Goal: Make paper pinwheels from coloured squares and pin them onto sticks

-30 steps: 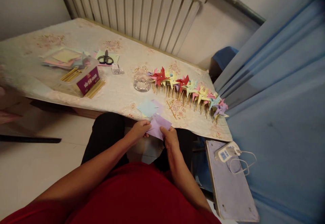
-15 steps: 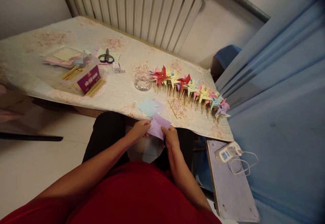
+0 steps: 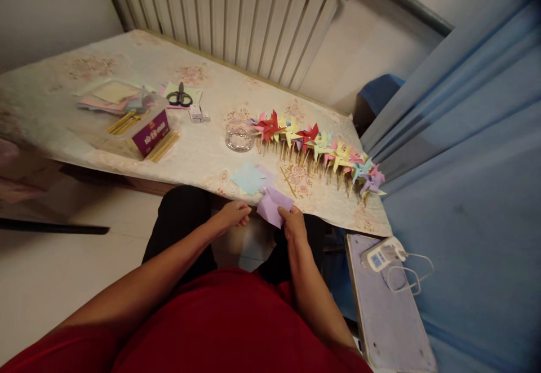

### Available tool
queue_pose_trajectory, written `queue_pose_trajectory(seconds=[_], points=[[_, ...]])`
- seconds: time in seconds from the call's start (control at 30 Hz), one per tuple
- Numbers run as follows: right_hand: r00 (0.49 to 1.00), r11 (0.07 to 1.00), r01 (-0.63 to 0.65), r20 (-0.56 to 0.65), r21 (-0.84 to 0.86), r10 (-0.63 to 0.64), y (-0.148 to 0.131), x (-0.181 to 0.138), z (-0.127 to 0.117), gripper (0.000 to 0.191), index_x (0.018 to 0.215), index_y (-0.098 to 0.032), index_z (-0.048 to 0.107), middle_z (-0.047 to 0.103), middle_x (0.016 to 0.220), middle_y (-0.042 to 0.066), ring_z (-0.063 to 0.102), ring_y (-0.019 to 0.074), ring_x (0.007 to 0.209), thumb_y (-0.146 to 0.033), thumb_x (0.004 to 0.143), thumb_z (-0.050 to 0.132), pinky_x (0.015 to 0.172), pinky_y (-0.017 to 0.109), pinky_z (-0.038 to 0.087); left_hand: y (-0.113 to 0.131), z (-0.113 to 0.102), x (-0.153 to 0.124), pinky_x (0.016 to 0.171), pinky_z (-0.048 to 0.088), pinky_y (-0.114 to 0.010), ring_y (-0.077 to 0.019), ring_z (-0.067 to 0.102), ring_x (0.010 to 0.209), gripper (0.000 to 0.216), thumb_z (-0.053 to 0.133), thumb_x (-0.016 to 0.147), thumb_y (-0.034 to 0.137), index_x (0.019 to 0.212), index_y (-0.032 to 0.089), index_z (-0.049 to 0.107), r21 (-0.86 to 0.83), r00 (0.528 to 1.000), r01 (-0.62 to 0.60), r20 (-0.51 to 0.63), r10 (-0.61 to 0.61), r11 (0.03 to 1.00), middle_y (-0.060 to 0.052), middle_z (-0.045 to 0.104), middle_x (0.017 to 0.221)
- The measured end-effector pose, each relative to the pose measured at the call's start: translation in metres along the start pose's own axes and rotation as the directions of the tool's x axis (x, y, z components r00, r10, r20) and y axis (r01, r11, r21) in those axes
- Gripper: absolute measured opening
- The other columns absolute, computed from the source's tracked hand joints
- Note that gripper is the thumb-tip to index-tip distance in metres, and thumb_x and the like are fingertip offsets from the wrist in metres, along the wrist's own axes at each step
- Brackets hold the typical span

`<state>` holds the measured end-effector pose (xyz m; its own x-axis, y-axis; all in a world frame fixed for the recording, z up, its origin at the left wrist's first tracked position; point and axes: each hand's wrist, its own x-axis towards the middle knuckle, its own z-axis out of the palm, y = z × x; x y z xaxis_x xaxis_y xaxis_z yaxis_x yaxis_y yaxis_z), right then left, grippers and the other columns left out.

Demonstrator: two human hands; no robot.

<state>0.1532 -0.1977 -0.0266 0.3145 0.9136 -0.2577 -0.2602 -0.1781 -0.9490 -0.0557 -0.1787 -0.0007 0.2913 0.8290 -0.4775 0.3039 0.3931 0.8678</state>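
My right hand pinches the right side of a purple paper square, which has creases and a lifted corner. The square is held tilted at the table's front edge. Just left of it, apart from the paper, is my left hand, with its fingers curled together; whether something small sits in the fingertips cannot be made out. Behind the held paper lie a light blue paper square with cut slits and another purple sheet. A thin stick lies to their right.
Several paper pinwheels on sticks stand in a row at the right. A clear round container is beside them. Leftward are scissors, small white boxes and a plastic tub with sticks and paper. A side stand holds a corded device.
My left hand has let go of the purple paper and is now apart from it. My right hand still holds the paper, which has shifted slightly to the right.
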Motion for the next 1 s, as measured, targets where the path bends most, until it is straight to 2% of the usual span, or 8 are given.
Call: queue_pose_trajectory(seconds=[0.13, 0.23, 0.33, 0.47, 0.6, 0.73, 0.83, 1.0], points=[[1.0, 1.0, -0.007, 0.006, -0.018, 0.008, -0.002, 0.014, -0.01, 0.032, 0.086, -0.019, 0.074, 0.078, 0.083, 0.002, 0.072, 0.0237, 0.081, -0.029, 0.056, 0.077, 0.084, 0.037, 0.056, 0.002, -0.009, 0.006, 0.053, 0.044, -0.022, -0.0117, 0.059, 0.053, 0.006, 0.055, 0.079, 0.022, 0.076, 0.018, 0.058, 0.041, 0.996, 0.002, -0.084, 0.002, 0.999, 0.001, 0.064, 0.063], [0.995, 0.992, 0.026, 0.102, -0.127, -0.013, -0.009, 0.03, -0.019, 0.037, 0.09, -0.018, 0.073, 0.078, 0.084, 0.004, 0.072, 0.0238, 0.079, -0.035, 0.057, 0.076, 0.083, 0.039, 0.056, 0.004, -0.022, 0.012, 0.056, 0.046, -0.022, -0.0116, 0.062, 0.056, 0.007, 0.054, 0.08, 0.02, 0.076, 0.018, 0.059, 0.151, 0.98, -0.046, -0.183, 0.074, 0.987, 0.001, 0.066, 0.065], [0.981, 0.973, 0.057, 0.195, -0.223, -0.013, -0.02, 0.05, -0.026, 0.039, 0.092, -0.018, 0.073, 0.078, 0.083, 0.004, 0.071, 0.0231, 0.076, -0.037, 0.058, 0.076, 0.08, 0.038, 0.056, 0.006, -0.037, 0.02, 0.059, 0.047, -0.023, -0.0132, 0.063, 0.059, 0.005, 0.055, 0.079, 0.019, 0.077, 0.019, 0.059, 0.231, 0.959, -0.043, -0.264, 0.105, 0.972, 0.001, 0.065, 0.066], [0.974, 0.945, 0.088, 0.226, -0.316, -0.016, -0.028, 0.077, -0.031, 0.033, 0.086, -0.017, 0.075, 0.076, 0.076, 0.003, 0.068, 0.0218, 0.071, -0.033, 0.058, 0.076, 0.073, 0.035, 0.054, 0.011, -0.055, 0.032, 0.076, 0.048, -0.028, -0.0192, 0.065, 0.082, 0.003, 0.059, 0.079, 0.02, 0.081, 0.02, 0.061, 0.382, 0.896, -0.037, -0.396, 0.2, 0.923, -0.002, 0.068, 0.08], [0.972, 0.915, 0.134, 0.228, -0.379, -0.048, -0.024, 0.094, -0.032, 0.03, 0.084, -0.017, 0.076, 0.076, 0.075, 0.001, 0.065, 0.0207, 0.071, -0.034, 0.059, 0.074, 0.072, 0.033, 0.052, 0.017, -0.062, 0.044, 0.086, 0.048, -0.032, -0.0234, 0.063, 0.098, 0.017, 0.059, 0.085, 0.027, 0.099, 0.019, 0.065, 0.597, 0.839, 0.024, -0.448, 0.308, 0.802, -0.009, 0.068, 0.102], [0.974, 0.901, 0.164, 0.213, -0.401, -0.083, -0.017, 0.099, -0.035, 0.031, 0.085, -0.018, 0.076, 0.076, 0.078, 0.001, 0.065, 0.021, 0.072, -0.036, 0.06, 0.072, 0.073, 0.034, 0.052, 0.026, -0.06, 0.053, 0.088, 0.05, -0.036, -0.027, 0.063, 0.106, 0.032, 0.059, 0.088, 0.038, 0.113, 0.018, 0.063, 0.662, 0.848, 0.151, -0.469, 0.248, 0.734, -0.014, 0.063, 0.119], [0.973, 0.901, 0.176, 0.212, -0.397, -0.096, -0.014, 0.099, -0.038, 0.034, 0.086, -0.018, 0.075, 0.075, 0.077, 0.001, 0.064, 0.021, 0.071, -0.039, 0.06, 0.073, 0.073, 0.033, 0.052, 0.031, -0.055, 0.057, 0.087, 0.051, -0.037, -0.0293, 0.063, 0.108, 0.035, 0.061, 0.087, 0.041, 0.113, 0.019, 0.063, 0.678, 0.855, 0.215, -0.478, 0.2, 0.703, -0.015, 0.059, 0.123], [0.972, 0.903, 0.186, 0.207, -0.387, -0.111, -0.012, 0.098, -0.039, 0.038, 0.089, -0.017, 0.074, 0.075, 0.078, 0.002, 0.064, 0.0206, 0.07, -0.043, 0.062, 0.071, 0.071, 0.033, 0.052, 0.037, -0.054, 0.065, 0.082, 0.053, -0.037, -0.0306, 0.064, 0.108, 0.031, 0.064, 0.083, 0.038, 0.107, 0.018, 0.066, 0.669, 0.866, 0.238, -0.474, 0.158, 0.704, -0.016, 0.059, 0.122]])
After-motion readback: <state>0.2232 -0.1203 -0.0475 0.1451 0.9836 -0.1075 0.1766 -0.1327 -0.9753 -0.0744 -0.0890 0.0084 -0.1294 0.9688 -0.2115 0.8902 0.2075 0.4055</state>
